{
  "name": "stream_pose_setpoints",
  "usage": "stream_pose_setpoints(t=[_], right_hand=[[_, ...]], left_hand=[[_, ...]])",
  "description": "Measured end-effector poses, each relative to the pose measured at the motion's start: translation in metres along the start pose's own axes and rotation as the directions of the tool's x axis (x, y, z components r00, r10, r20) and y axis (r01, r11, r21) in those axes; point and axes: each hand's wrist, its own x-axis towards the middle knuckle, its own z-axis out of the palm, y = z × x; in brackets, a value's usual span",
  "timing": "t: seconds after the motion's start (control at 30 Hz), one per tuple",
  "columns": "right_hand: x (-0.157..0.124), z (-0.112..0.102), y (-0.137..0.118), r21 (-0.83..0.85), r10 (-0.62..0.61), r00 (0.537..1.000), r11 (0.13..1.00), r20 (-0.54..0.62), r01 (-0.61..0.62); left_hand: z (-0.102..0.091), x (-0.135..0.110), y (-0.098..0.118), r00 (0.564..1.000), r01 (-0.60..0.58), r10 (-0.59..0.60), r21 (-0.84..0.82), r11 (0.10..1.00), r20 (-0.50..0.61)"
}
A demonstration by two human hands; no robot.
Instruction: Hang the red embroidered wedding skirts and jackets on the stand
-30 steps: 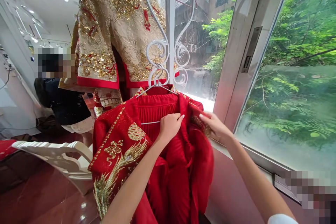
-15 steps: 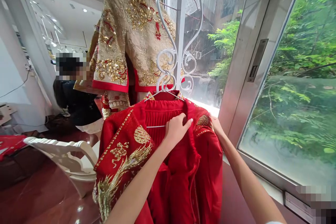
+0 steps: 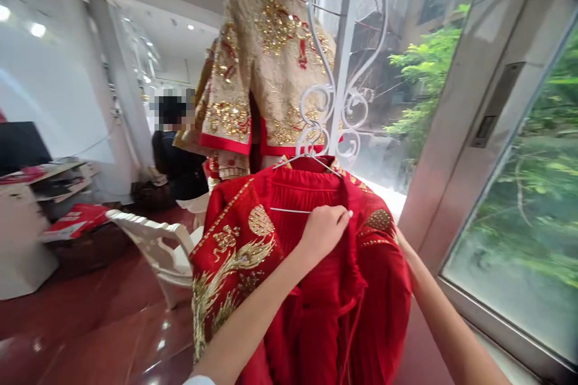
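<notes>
A red jacket (image 3: pixel 379 289) with gold embroidery hangs before me on a thin wire hanger (image 3: pixel 289 210), its front open. Inside the collar shows a gathered red fabric (image 3: pixel 307 183). My left hand (image 3: pixel 326 227) is closed at the inner edge of the jacket's front, fingers curled and thumb against the red cloth. My right hand (image 3: pixel 401 239) is at the outer shoulder of the same side; its fingers are hidden behind the jacket.
A white scrolled metal rack (image 3: pixel 341 72) holds the hanger. Behind it hangs a cream jacket (image 3: pixel 280 72) with gold sequins and red trim. A white chair (image 3: pixel 149 225) stands left, near a seated person (image 3: pixel 178 156). A window frame (image 3: pixel 478 108) borders the right.
My view has turned left, so everything sits farther right. The thumb and finger of my left hand, apart before, have closed at the jacket's edge. My right hand stays at the shoulder.
</notes>
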Motion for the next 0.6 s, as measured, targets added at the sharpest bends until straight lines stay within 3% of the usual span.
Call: stream_pose_setpoints(t=[0.07, 0.13, 0.17, 0.23, 0.3, 0.37, 0.47, 0.53, 0.6], right_hand=[[0.002, -0.009, -0.001, -0.116, 0.047, 0.997, 0.992, 0.062, -0.039], [0.006, -0.022, -0.007, -0.331, 0.042, 0.999, 0.943, -0.022, -0.047], [0.009, -0.028, -0.013, -0.431, -0.013, 0.992, 0.901, -0.124, -0.042], [0.012, -0.031, -0.032, -0.534, -0.179, 0.934, 0.845, -0.31, -0.015], [0.016, -0.015, -0.059, -0.539, -0.334, 0.884, 0.834, -0.326, 0.117], [0.02, 0.017, -0.088, -0.501, -0.526, 0.829, 0.778, -0.188, 0.379], [0.03, 0.083, -0.127, -0.394, -0.788, 0.606, 0.524, 0.113, 0.755], [0.038, 0.122, -0.143, -0.335, -0.815, 0.5, 0.402, 0.292, 0.852], [0.046, 0.151, -0.152, -0.349, -0.786, 0.483, 0.36, 0.386, 0.865]], left_hand=[[-0.017, -0.021, -0.01, 0.99, -0.079, 0.079, 0.006, 0.997, -0.116], [-0.049, -0.045, -0.027, 0.947, -0.061, 0.078, 0.064, 0.996, -0.312], [-0.067, -0.058, -0.038, 0.91, -0.002, 0.043, 0.099, 0.995, -0.411], [-0.101, -0.08, -0.065, 0.817, 0.19, -0.067, 0.158, 0.969, -0.572], [-0.121, -0.099, -0.09, 0.751, 0.42, -0.237, 0.168, 0.892, -0.616], [-0.121, -0.115, -0.107, 0.724, 0.571, -0.403, 0.159, 0.805, -0.56], [-0.095, -0.133, -0.115, 0.722, 0.633, -0.489, 0.182, 0.753, -0.49], [-0.082, -0.141, -0.115, 0.714, 0.64, -0.495, 0.175, 0.748, -0.495], [-0.084, -0.145, -0.117, 0.713, 0.642, -0.533, 0.119, 0.757, -0.456]])
